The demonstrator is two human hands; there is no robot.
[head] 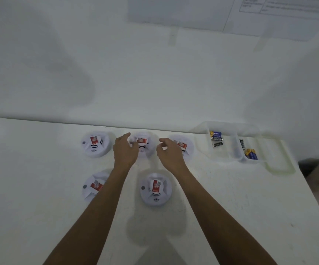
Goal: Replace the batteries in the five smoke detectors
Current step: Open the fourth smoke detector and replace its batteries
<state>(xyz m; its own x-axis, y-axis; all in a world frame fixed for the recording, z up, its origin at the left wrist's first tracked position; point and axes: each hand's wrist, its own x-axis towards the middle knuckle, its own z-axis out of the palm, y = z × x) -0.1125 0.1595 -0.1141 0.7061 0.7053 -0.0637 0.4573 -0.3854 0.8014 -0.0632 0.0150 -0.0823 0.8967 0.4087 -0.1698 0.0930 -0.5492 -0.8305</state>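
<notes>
Several white round smoke detectors with red labels lie on the white table. Three form a back row: left point(95, 144), middle point(144, 144), right point(183, 146). Two lie nearer me: one at the left point(93, 187), partly under my left forearm, and one in the centre point(155, 189). My left hand point(125, 150) hovers at the left side of the middle back detector, fingers relaxed, thumb raised. My right hand point(169, 153) is between the middle and right back detectors with fingers loosely curled, holding nothing, and it covers part of the right one.
A clear plastic tray point(233, 131) with two compartments stands at the back right. Loose batteries point(216, 139) lie in its left compartment, and more batteries point(250, 153) in the right one. The table's right edge point(308, 188) runs close beyond the tray. A white wall rises behind.
</notes>
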